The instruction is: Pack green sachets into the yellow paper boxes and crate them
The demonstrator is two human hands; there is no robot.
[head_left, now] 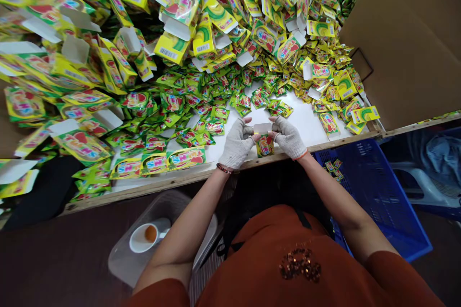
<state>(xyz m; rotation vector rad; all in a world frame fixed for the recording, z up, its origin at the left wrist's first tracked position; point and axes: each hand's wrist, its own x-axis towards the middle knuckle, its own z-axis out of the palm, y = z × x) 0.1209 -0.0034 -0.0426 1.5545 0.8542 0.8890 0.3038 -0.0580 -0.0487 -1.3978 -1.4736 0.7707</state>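
Observation:
My left hand [238, 143] and my right hand [288, 137], both in white knit gloves, grip one small yellow-green carton [264, 143] from either side at the table's near edge. The carton stands upright with its white top flap open. Just beyond my hands lies a spread of small green sachets [212, 105] on the white tabletop [306, 120]. Farther back and to the left, open yellow-green cartons [173, 14] are heaped high.
A blue plastic crate [374, 192] with a few sachets in it sits low on my right. A tall cardboard sheet [406, 38] walls the right side. A clear bin [144, 244] holding a white cup stands below the table's wooden edge [151, 187].

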